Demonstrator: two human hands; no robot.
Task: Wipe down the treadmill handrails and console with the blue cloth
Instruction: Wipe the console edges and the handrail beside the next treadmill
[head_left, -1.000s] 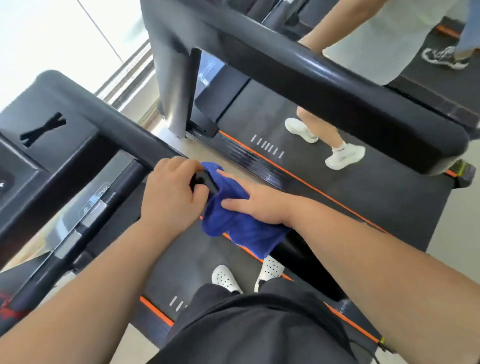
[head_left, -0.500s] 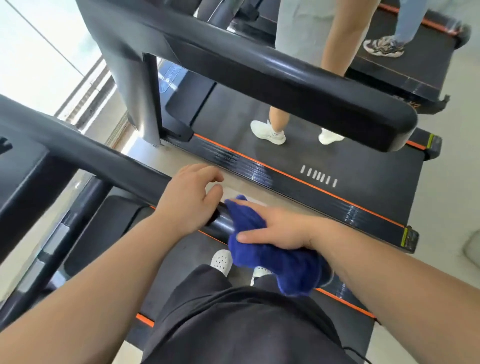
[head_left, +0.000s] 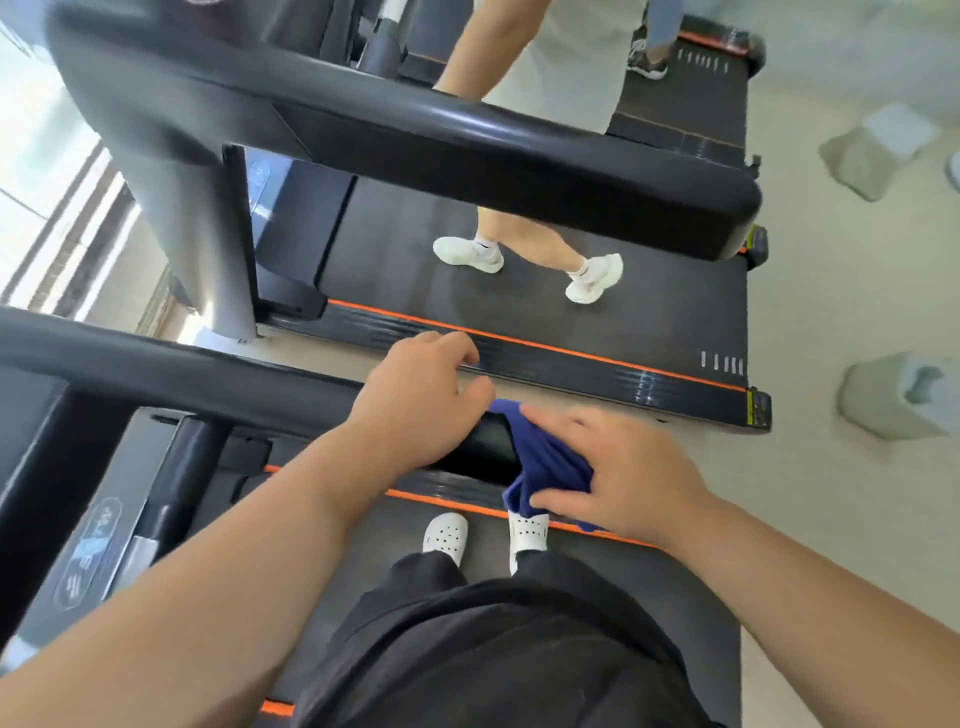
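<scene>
Head view: left hand (head_left: 415, 400) rests on handrail (head_left: 208, 374), fingers loosely bent, gripping nothing; at its 3 o'clock, right hand (head_left: 618, 478) clutches blue cloth (head_left: 545, 462) round the rail end.

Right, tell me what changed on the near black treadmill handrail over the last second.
The right hand slid the blue cloth along the black padded handrail toward its free end, and the cloth is now bunched up more tightly. The left hand loosened its full grip, so its fingers now lie loosely over the rail. Both hands stayed on the same rail.
</scene>
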